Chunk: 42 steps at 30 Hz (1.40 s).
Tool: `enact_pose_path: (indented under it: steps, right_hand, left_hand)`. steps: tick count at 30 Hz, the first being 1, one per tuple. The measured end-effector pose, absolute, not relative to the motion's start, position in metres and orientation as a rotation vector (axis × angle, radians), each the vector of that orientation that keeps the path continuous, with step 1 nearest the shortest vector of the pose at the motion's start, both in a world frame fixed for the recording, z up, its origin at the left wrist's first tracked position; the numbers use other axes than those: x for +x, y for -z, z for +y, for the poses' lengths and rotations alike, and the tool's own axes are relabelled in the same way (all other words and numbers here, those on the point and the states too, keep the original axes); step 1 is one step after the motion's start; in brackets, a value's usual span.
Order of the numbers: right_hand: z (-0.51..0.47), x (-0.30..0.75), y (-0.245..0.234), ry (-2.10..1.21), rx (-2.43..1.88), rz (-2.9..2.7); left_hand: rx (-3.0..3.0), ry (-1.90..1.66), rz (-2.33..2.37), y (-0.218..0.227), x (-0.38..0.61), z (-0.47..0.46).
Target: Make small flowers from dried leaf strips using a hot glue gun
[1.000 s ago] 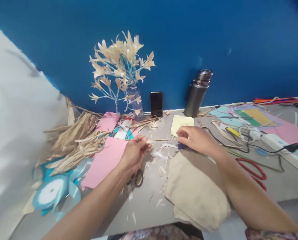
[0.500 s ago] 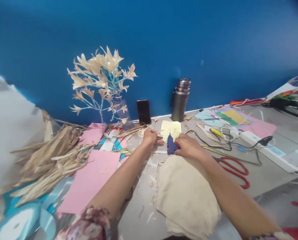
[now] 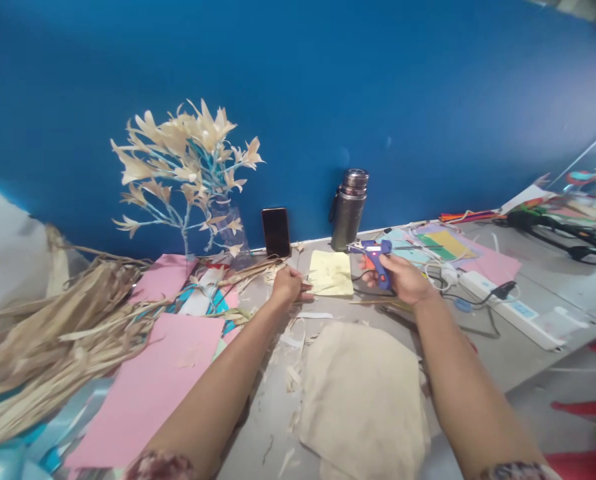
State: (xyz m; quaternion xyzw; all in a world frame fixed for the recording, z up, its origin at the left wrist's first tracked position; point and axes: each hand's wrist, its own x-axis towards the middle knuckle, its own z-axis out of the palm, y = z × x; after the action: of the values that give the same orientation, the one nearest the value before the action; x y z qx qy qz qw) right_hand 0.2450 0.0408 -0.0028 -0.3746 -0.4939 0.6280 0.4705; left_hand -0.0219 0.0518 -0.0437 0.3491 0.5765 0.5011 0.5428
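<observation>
My right hand [image 3: 407, 279] grips a blue glue gun [image 3: 381, 265] by its handle, to the right of a pale yellow paper [image 3: 331, 273]. The gun lies on its side, nozzle pointing left in front of the thermos. At the paper's left edge is my left hand [image 3: 288, 287], its fingers pinched together close to the tabletop. Whatever they hold is too small to make out. A folded beige cloth [image 3: 363, 393] lies between my forearms, with a white strip [image 3: 315, 315] just beyond it.
A thermos [image 3: 349, 210] and a phone [image 3: 276, 232] stand against the blue wall. Dried husks [image 3: 68, 320], pink paper [image 3: 148, 387] and a bottle with pale flowers [image 3: 228, 227] fill the left. Cords and a power strip [image 3: 513, 310] lie right.
My right hand has moved the glue gun rightward off the yellow paper and turned its nozzle to the left. The red-handled scissors are now mostly behind my right arm. My left hand stays pinched.
</observation>
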Motion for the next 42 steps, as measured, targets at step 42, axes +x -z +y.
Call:
enact_pose_path:
  steps: [42]
  right_hand:
    - [0.032,0.189,0.029,-1.183,-1.088,-1.784]
  left_hand:
    - [0.576,-1.251,0.877,0.036,-0.041,0.053]
